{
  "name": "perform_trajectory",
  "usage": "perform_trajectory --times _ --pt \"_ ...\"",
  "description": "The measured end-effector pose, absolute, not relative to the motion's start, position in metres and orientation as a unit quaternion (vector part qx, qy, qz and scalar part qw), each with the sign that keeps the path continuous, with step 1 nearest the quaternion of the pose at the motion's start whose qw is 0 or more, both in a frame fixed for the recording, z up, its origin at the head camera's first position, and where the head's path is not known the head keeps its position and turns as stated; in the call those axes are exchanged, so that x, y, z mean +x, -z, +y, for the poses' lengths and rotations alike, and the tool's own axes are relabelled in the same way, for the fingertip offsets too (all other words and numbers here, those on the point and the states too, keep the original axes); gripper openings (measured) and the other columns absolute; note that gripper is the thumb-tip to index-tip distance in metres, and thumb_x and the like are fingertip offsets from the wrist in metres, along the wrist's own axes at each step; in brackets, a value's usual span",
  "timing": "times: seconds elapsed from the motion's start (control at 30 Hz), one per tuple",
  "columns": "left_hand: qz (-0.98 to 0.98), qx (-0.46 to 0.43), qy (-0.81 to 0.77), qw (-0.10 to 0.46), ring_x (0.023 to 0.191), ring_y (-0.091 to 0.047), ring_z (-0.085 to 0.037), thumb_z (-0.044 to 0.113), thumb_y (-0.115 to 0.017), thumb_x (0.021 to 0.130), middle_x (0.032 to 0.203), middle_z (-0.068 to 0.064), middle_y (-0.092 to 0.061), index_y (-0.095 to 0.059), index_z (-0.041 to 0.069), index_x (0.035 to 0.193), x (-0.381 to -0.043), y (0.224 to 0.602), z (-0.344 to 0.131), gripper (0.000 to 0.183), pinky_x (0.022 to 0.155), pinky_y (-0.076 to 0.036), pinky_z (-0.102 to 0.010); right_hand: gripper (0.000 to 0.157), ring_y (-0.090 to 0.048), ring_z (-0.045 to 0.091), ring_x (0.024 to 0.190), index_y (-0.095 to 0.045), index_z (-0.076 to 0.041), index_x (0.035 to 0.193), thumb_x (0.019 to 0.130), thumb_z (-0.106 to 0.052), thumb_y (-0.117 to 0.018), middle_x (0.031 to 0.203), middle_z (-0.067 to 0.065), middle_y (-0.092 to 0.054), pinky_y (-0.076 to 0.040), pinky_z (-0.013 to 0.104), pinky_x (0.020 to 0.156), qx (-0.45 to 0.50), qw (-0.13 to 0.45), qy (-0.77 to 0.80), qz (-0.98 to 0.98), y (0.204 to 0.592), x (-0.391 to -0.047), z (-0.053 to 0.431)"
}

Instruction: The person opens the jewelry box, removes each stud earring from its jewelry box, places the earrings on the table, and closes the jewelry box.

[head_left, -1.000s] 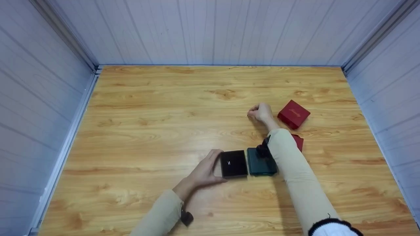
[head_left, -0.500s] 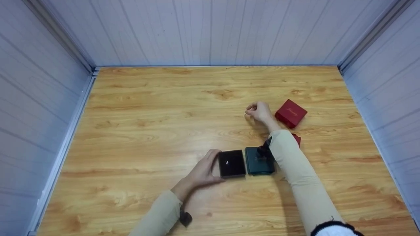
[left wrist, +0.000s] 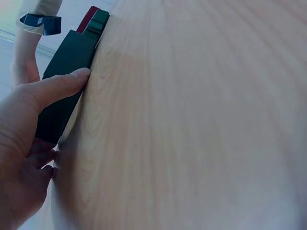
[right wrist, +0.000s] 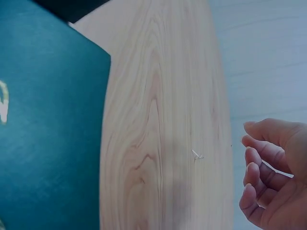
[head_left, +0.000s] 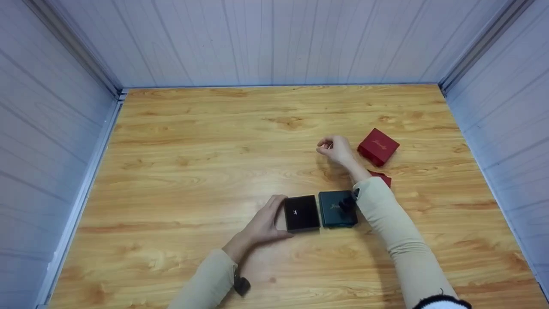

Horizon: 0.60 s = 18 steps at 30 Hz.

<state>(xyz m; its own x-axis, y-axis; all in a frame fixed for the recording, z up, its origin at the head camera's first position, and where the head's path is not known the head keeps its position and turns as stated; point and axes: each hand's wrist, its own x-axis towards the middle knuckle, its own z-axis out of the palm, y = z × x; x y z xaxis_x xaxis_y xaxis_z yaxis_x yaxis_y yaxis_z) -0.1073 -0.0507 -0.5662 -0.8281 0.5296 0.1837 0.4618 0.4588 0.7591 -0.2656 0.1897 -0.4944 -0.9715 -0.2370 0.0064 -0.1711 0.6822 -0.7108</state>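
My left hand grips the left side of a square black box, thumb along the near edge and fingers at the far edge. A tiny silver piece or mark shows on the box's dark top face. In the left wrist view the thumb lies over the dark box. My right hand is over the table farther back, left of a red box. Its fingers are loosely bent with nothing visible between them in the right wrist view. A small thin silver piece lies on the wood nearby, its kind unclear.
A dark green box stands right beside the black box, gold lettering on top. Farther right are a closed red box and a red piece partly behind my right sleeve. Pale panels border the wooden table.
My right forearm has shifted slightly back and right, uncovering more of the green box. The pale speck at my right fingertips no longer shows there. My left hand keeps its grip.
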Motion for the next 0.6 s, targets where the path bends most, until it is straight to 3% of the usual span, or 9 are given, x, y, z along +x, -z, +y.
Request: perform_trajectory --times 0.3,0.6 --pt "0.855 0.288 -0.429 0.036 0.11 -0.043 -0.017 0.03 -0.082 0.056 0.121 -0.004 -0.041 -0.033 0.003 0.128 -0.107 0.566 -0.05 0.091 0.096 -0.034 -0.031 0.011 -0.047 0.019 0.062 -0.065 0.004 0.083 0.078 -0.006 -0.064 0.067 0.007 -0.054 -0.037 0.023 0.055 -0.143 0.033 0.393 0.908 0.494 -0.251 0.187" --pt "0.849 0.293 -0.439 0.032 0.109 -0.043 -0.017 0.029 -0.082 0.056 0.121 -0.004 -0.041 -0.033 0.002 0.128 -0.107 0.567 -0.051 0.091 0.095 -0.034 -0.031 0.01 -0.047 0.018 0.063 -0.064 -0.002 0.085 0.08 -0.01 -0.064 0.07 0.006 -0.055 -0.037 0.025 0.056 -0.142 0.052 0.404 0.902 0.496 -0.235 0.188"
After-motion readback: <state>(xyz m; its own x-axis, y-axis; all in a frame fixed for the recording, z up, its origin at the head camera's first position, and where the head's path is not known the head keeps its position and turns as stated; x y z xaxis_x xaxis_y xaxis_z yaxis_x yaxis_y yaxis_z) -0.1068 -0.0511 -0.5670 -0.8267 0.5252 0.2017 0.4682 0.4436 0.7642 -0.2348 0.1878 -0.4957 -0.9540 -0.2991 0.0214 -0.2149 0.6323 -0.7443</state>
